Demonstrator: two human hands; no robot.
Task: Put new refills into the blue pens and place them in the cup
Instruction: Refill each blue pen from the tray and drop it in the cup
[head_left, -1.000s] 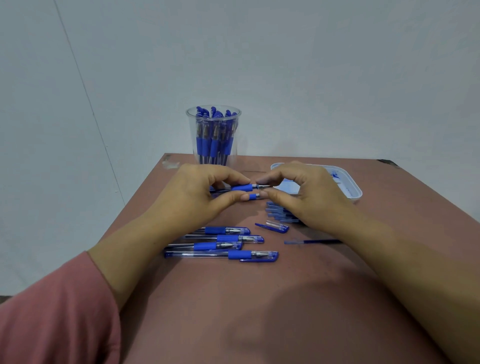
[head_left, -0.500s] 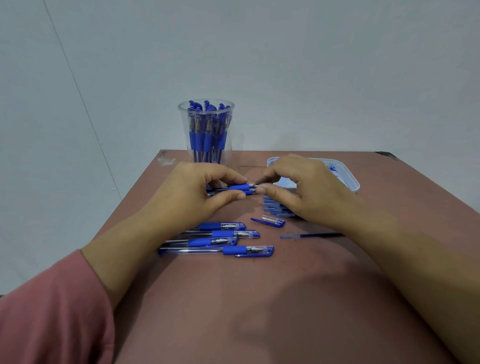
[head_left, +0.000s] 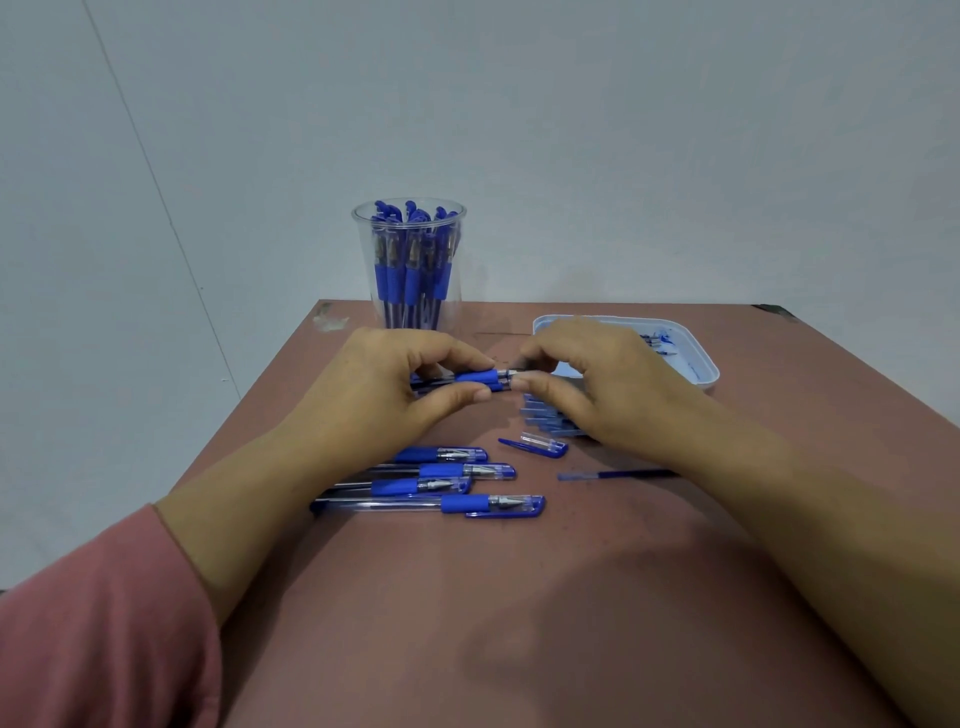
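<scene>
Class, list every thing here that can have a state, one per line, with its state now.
left hand: grips the barrel
right hand: pinches the tip end
held pen: uncapped, level, in both hands
cup: upright, holding pens
four pens: capped, lying flat
loose cap: off, lying flat
loose refill: bare, lying flat
tray: upright, open

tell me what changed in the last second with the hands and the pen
Little. The right hand slid slightly closer to the left hand along the tip of the pen that both hold, so less of the metal tip shows. Both grips held. The cup, tray, four pens in a row, loose cap and refill lie as before.
</scene>
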